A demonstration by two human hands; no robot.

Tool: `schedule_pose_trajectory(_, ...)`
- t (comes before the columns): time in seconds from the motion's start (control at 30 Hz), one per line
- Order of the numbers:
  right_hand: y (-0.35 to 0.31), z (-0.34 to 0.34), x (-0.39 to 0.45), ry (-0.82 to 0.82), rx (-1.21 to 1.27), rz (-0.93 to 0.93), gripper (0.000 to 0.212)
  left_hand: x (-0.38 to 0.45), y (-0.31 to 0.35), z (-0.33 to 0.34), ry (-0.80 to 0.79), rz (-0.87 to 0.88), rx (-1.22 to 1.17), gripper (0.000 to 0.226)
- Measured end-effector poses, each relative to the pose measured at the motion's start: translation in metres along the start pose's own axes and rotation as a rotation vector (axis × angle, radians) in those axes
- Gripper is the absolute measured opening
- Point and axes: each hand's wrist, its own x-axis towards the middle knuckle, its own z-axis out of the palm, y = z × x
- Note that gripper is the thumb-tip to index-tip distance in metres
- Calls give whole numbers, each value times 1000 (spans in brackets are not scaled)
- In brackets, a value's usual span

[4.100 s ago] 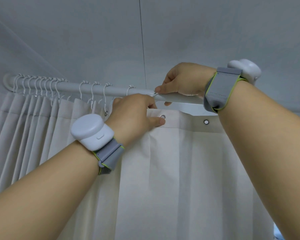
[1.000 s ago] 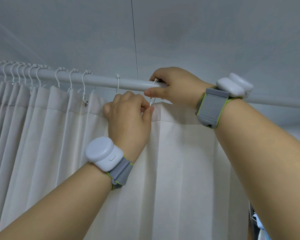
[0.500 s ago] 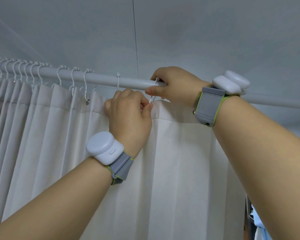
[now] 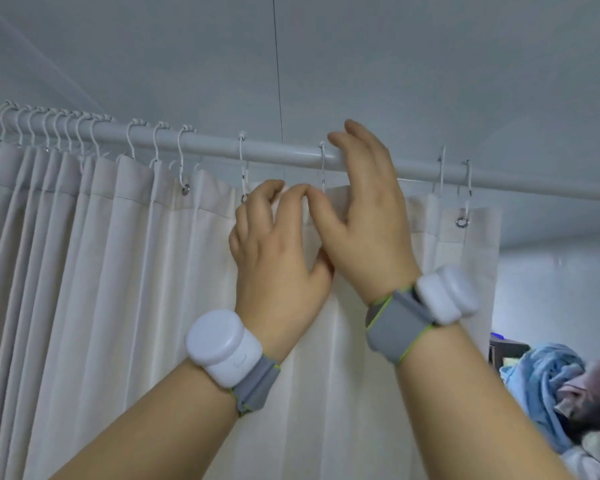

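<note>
Two hands are crowding the curtain (image 4: 118,271) hem under the rod (image 4: 222,147); the eyelet below the hook (image 4: 323,168) is not showing. Left hand (image 4: 278,251) is curling its fingers (image 4: 260,202) at the hem, grip unclear. Right hand (image 4: 368,223), at its 2 o'clock, is holding its fingers (image 4: 362,145) loose and straight across the rod, thumb touching the left forefinger.

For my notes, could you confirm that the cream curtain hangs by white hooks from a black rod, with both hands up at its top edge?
Not quite: the head view shows the rod is white, not black. The cream curtain does hang from it by white hooks, with the left hand and right hand up at its top edge.
</note>
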Motion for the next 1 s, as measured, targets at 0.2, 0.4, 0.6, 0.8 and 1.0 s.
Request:
schedule_pose_trajectory(0.2,-3,13,-80,106,96,272,62,-49,-15,6,-82,-76,-26,53)
schedule_pose_trajectory(0.4,-11,12,-139,177,298,546,74,-101,-30,-7,-91,-182,-167,60)
schedule_pose_trajectory(0.6,-34,10,-175,159,521,716,74,-132,-29,-21,-165,-178,-103,60)
schedule_pose_trajectory(0.8,-59,20,-245,10,302,742,72,-198,-39,-23,-314,-259,-53,54)
schedule_pose_trajectory(1.0,-62,21,-284,-60,319,814,75,-235,-50,-23,-387,-285,-91,59)
